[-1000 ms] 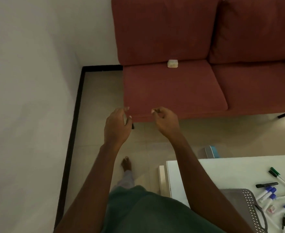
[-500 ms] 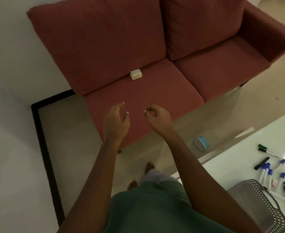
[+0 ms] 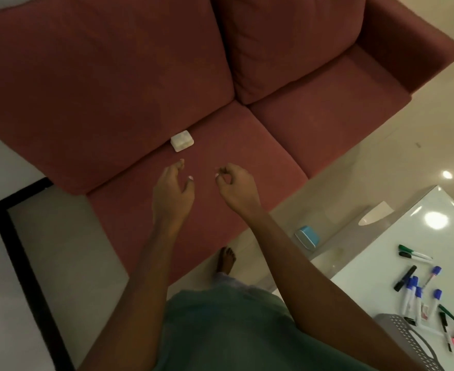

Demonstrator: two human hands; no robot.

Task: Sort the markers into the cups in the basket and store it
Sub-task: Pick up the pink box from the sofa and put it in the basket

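Note:
Several markers [image 3: 413,290] with blue, green and black caps lie scattered on the white table [image 3: 381,277] at the lower right. A grey perforated basket [image 3: 410,336] shows partly at the bottom right corner, beside them. My left hand [image 3: 172,190] and my right hand [image 3: 236,187] are raised in the air over the red sofa seat, far left of the markers. Both hold nothing. The left hand's fingers are apart; the right hand's fingers curl loosely toward the thumb. No cups are visible.
A red sofa [image 3: 220,89] fills the upper view, with a small white box [image 3: 182,141] on its seat. A blue and white object [image 3: 307,236] lies on the tiled floor by the table. My bare foot [image 3: 226,262] stands between sofa and table. A wall is at left.
The view has swung right and tilted, bringing more of the sofa and table into sight. Both hands stay raised and empty in nearly the same pose.

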